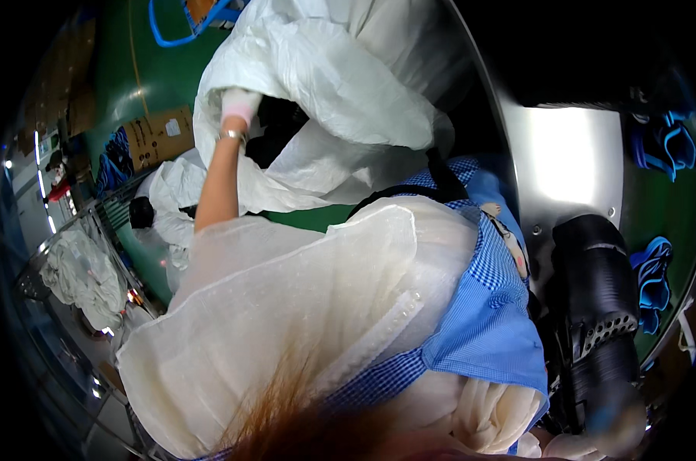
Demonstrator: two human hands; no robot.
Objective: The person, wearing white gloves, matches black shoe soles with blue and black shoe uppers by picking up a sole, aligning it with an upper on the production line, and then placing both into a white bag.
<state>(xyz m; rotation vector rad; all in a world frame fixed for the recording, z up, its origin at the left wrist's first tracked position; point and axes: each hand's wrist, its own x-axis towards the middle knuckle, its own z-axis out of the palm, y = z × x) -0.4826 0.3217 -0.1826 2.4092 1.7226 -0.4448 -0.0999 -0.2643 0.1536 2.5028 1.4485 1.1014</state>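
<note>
My left hand (240, 105), in a white glove with a pinkish cuff, is at the mouth of a large white sack (317, 65). The sack's edge covers its fingers, so their grip does not show. Dark contents (275, 123) show inside the opening, just beside the hand. A pale, smeared shape (621, 426) at the lower right looks like my right hand; its fingers are blurred. Near it stands a black, ribbed padded form (598, 284) with a perforated part.
A shiny metal surface (567, 169) lies to the right of the sack. Blue-and-black items (654, 284) are beyond it. On the left are a cardboard box (164, 137) and a wire rack holding white bundled material (83, 273). Part of a blue frame (167, 38) shows at the top.
</note>
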